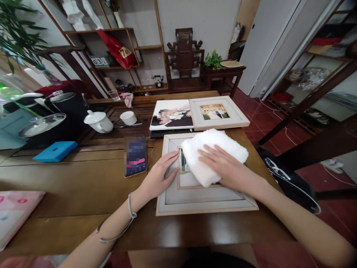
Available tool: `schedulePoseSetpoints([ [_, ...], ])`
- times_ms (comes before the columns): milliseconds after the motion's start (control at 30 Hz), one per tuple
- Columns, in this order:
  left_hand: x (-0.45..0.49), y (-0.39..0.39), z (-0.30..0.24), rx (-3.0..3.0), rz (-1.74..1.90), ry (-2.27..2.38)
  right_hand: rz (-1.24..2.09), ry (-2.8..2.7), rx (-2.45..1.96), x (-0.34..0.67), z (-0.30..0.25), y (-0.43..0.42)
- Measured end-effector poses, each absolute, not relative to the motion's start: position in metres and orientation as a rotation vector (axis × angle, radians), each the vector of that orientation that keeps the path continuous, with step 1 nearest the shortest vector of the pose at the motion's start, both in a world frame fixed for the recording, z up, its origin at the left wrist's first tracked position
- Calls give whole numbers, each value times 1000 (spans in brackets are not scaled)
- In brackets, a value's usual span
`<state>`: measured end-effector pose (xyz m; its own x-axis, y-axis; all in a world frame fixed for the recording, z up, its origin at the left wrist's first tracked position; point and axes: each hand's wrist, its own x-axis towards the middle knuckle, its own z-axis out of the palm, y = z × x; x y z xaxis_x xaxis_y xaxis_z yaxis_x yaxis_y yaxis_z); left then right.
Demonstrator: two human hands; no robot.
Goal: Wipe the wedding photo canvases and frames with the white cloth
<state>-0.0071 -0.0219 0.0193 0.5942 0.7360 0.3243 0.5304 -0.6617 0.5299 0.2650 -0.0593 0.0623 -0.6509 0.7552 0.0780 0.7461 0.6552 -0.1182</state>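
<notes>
A pale wooden picture frame [200, 199] lies flat on the brown wooden table [83, 186] in front of me. A folded white cloth [214, 147] rests on its glass. My right hand [225, 165] lies flat on the cloth, fingers stretched out and pressing it down. My left hand [158, 176] rests on the frame's left edge with fingers extended, steadying it. A bracelet and cord hang at my left wrist.
A phone [135, 156] lies left of the frame. Behind it are a frameless photo print [172, 115] and a second framed picture [219, 112]. A white teapot [97, 121], cup [128, 117], blue sponge [55, 150] and pots sit at left. A dark bag [287, 178] is at the table's right.
</notes>
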Motion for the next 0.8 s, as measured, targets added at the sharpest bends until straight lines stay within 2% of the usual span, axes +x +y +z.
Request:
schedulePoseSetpoints([
  [300,-7,-23,17,2399,796,1009,-247,-2595,-1493,279,59,-37],
  [633,-9,-25,15,2343,919,1037,36,-2733,-1525,177,68,-49],
  [800,-10,-25,13,2279,941,1092,83,-2916,-1203,178,68,-69],
])
